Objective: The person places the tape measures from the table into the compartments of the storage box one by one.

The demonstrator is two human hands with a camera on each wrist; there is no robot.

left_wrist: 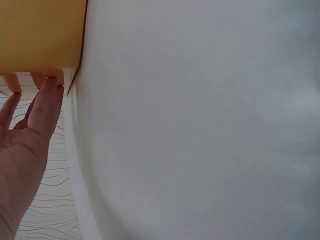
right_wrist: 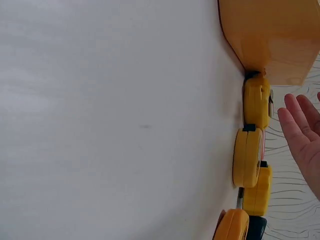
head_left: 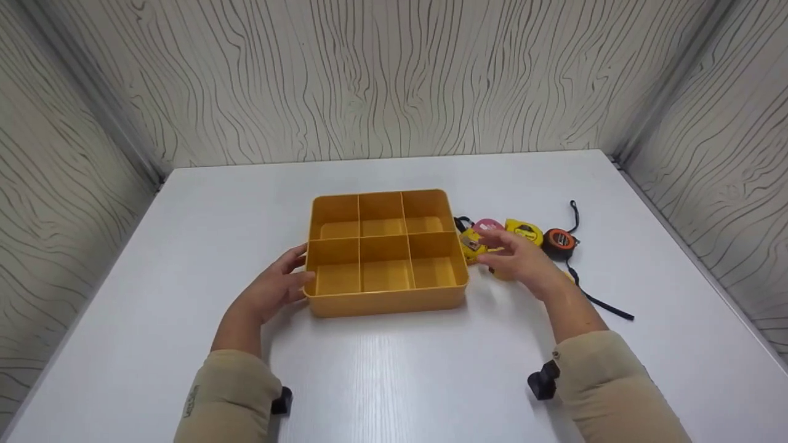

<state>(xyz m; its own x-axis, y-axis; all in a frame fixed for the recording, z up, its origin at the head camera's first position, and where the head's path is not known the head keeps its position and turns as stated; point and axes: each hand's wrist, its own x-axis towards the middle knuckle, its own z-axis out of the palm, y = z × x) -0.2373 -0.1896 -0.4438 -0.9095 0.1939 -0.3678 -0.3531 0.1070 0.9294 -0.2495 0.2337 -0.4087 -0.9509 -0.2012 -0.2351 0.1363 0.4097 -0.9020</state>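
Observation:
A mustard-yellow box with several compartments sits on the white table. My left hand is at its left side, fingertips against the outer wall and thumb at the rim. In the left wrist view, the fingers of that hand stretch toward the box wall. Beyond the box's right side, my right hand hovers with spread fingers over a cluster of tape measures, holding nothing. Among them are a yellow tape measure beside the box, a pink one, another yellow one and a black-and-orange one.
Black wrist straps trail from the tape measures across the white table. Wood-grain patterned panels rise behind the table and on both sides. In the right wrist view, several yellow tape measures stand in a row by the box.

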